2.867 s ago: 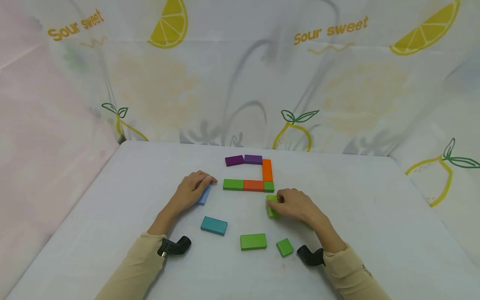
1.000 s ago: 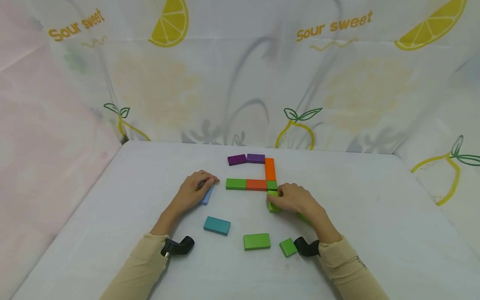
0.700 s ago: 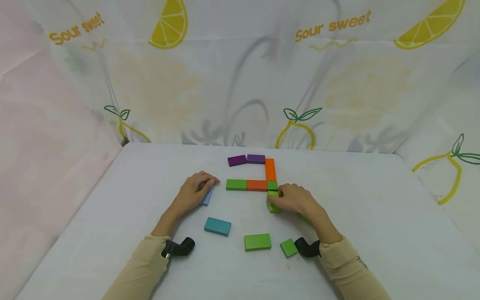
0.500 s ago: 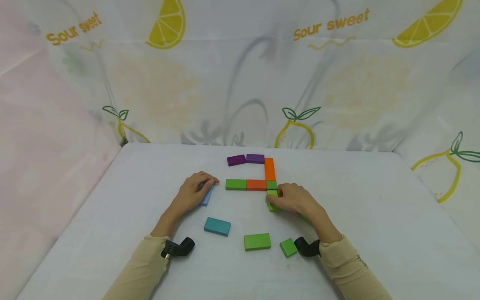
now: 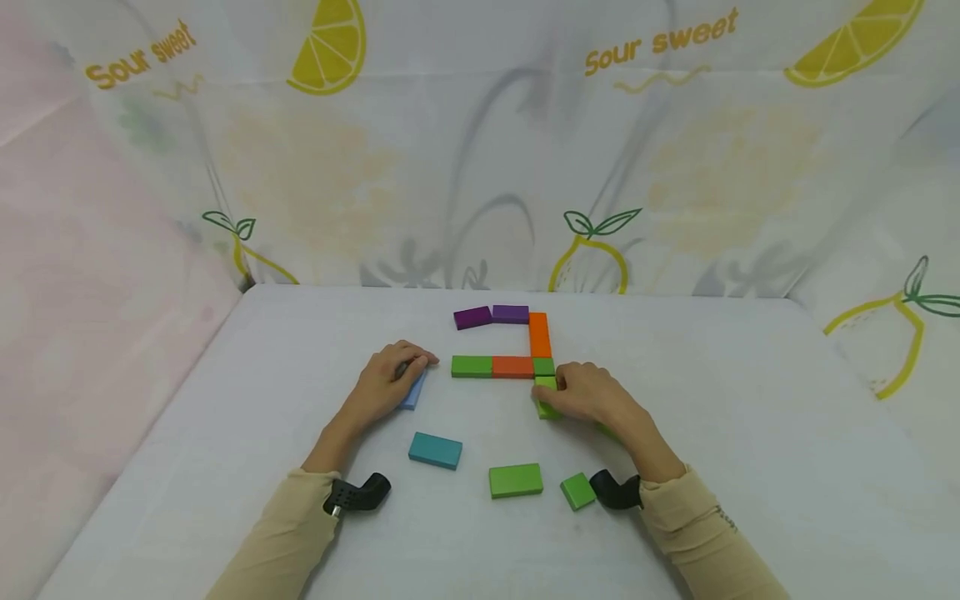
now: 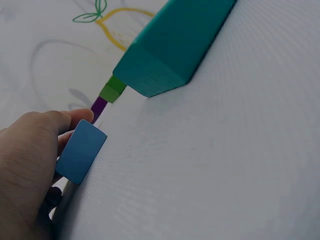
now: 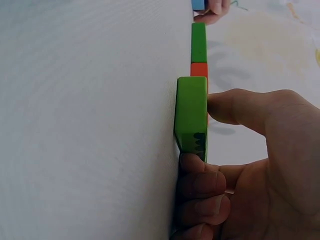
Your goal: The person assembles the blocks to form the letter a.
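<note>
My left hand (image 5: 386,383) grips a blue block (image 6: 82,151) lying on the table, its thumb along the near side and its far end covered. My right hand (image 5: 600,400) holds a light green block (image 7: 192,102), thumb on top and fingers curled at its side. That block's far end meets a small green block (image 5: 543,366) at the right end of a row. An orange-red block (image 5: 513,367) and a longer green block (image 5: 472,366) make up the rest of the row. An orange block (image 5: 539,335) runs away from the small green one.
Two purple blocks, one violet (image 5: 511,314) and one dark (image 5: 472,317), lie at the back. Nearer lie a teal block (image 5: 435,450), a green block (image 5: 515,481) and a green square block (image 5: 577,491). Another green block (image 5: 606,432) is mostly hidden under the right wrist.
My right hand has slid the light green block away from me, closing the gap to the small green block. Over the last half second both hands stay almost still; the left keeps its hold.
</note>
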Demonstrator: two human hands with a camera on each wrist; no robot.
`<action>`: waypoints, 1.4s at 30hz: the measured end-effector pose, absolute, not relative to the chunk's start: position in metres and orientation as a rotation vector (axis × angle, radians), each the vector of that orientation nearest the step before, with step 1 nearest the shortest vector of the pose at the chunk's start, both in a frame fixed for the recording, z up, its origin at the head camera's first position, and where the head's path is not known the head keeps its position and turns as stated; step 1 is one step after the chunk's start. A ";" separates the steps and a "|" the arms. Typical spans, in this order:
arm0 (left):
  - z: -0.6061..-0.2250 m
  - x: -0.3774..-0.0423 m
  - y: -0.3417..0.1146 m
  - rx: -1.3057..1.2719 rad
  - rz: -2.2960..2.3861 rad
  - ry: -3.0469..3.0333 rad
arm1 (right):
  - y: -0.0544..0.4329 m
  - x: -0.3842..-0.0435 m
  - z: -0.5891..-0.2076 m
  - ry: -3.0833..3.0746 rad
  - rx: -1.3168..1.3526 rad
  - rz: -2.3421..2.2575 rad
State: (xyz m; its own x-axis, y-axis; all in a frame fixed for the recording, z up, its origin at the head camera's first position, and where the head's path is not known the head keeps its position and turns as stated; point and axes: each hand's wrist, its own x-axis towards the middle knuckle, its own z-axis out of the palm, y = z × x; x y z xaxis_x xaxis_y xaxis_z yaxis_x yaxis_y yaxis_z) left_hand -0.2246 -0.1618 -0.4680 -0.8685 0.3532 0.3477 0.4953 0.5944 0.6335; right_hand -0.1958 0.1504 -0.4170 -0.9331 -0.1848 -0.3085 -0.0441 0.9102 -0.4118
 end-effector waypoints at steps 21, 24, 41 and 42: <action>-0.472 -0.226 -0.162 -0.693 -1.125 -2.661 | 0.152 -0.196 -0.419 2.732 -0.172 -0.575; -0.472 -0.227 -0.163 -0.699 -1.125 -2.657 | 0.152 -0.197 -0.419 2.738 -0.170 -0.566; -0.471 -0.228 -0.163 -0.689 -1.134 -2.667 | 0.152 -0.196 -0.418 2.740 -0.182 -0.573; -0.471 -0.228 -0.163 -0.684 -1.136 -2.670 | 0.152 -0.196 -0.418 2.739 -0.183 -0.576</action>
